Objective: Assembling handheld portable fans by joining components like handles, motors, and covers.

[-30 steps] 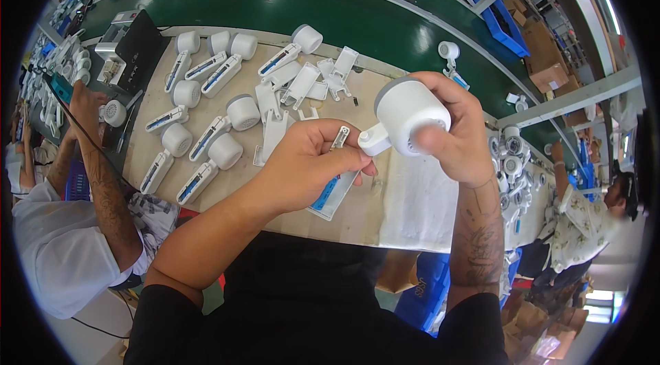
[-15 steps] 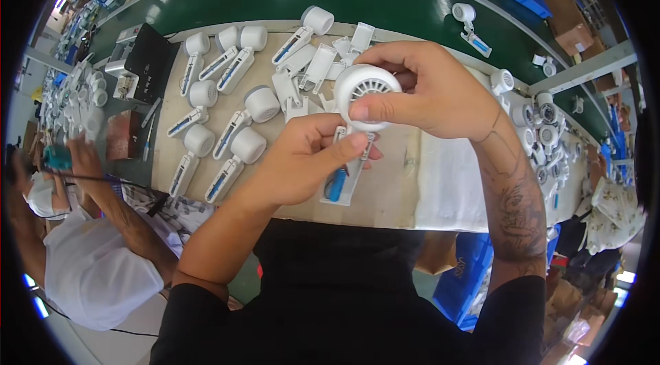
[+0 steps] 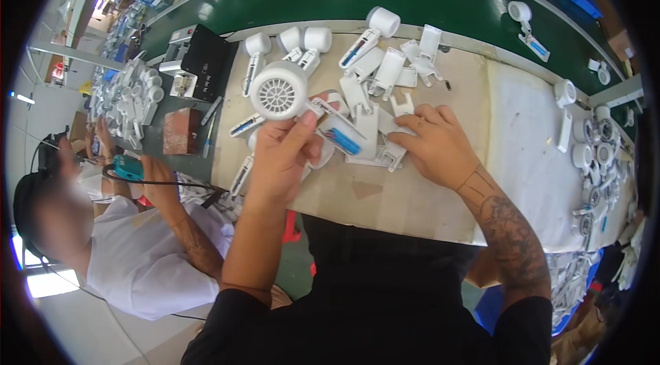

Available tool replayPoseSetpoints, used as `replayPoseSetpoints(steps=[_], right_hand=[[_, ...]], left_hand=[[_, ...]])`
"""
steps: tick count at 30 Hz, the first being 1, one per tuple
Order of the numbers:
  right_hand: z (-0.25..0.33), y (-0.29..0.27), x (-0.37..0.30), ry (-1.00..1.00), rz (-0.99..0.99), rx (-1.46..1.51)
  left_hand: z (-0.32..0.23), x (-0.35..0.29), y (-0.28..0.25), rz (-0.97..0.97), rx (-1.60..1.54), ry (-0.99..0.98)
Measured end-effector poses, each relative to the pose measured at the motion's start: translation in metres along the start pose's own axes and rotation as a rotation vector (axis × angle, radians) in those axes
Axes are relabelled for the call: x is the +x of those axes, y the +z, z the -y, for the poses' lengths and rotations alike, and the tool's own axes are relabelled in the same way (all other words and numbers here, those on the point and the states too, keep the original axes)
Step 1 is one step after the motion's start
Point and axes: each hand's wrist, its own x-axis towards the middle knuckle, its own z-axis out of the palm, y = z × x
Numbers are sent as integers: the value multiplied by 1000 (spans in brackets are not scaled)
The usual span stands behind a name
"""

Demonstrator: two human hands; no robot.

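My left hand (image 3: 285,155) is closed round the neck of a white handheld fan (image 3: 278,90), its round grille facing up. The fan's handle runs to the right, and a blue cylindrical battery (image 3: 342,140) shows along it. Reaching over the loose parts, my right hand (image 3: 436,145) has its fingers apart, with the fingertips touching a white plastic cover (image 3: 394,157). Its thumb is mostly hidden. Behind the hands lies a loose heap of white handle covers (image 3: 389,69).
Several white fans (image 3: 256,44) with exposed handles lie around the left of the bench (image 3: 412,210). A black machine (image 3: 210,62) and a reddish block (image 3: 181,131) stand further left. A co-worker there holds a teal tool (image 3: 128,167). More fans (image 3: 595,152) crowd the right edge.
My hands have separated. The left one has carried the fan leftward, while the right has let go of its head and moved down to the loose covers. The view has also shifted left.
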Motion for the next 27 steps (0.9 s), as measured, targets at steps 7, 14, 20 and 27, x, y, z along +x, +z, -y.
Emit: replayPoseSetpoints(steps=[7, 14, 20, 27], right_hand=[[17, -54, -8, 313, -255, 220], [53, -51, -8, 535, -542, 787], [51, -43, -6, 499, -499, 801], [53, -55, -2, 421, -608, 536]], left_hand=[[13, 8, 23, 126, -209, 99], [30, 14, 65, 251, -295, 69], [38, -2, 74, 301, -279, 97], [22, -13, 67, 179, -185, 195]])
